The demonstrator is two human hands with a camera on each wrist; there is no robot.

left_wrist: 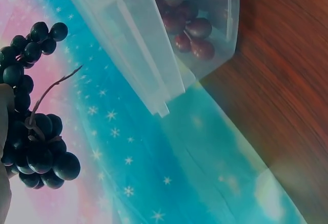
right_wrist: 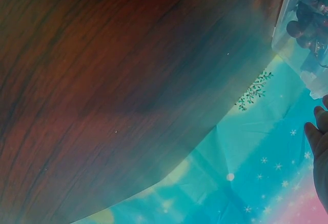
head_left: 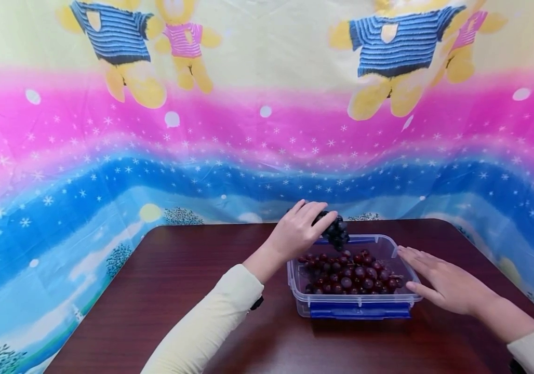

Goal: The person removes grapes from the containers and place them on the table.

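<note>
My left hand grips a bunch of dark, nearly black grapes over the back left part of a clear plastic container. In the left wrist view the bunch of dark grapes hangs beside the container's wall, with a thin bare stem sticking out. Red grapes lie heaped inside the container, which has blue clip flaps and no lid on it. My right hand has its fingers straight, with fingertips right at the container's right rim; nothing is in its grasp.
The container stands on a dark reddish-brown wooden table with rounded back corners. Behind and around the table hangs a colourful cloth printed with bears and snowflakes.
</note>
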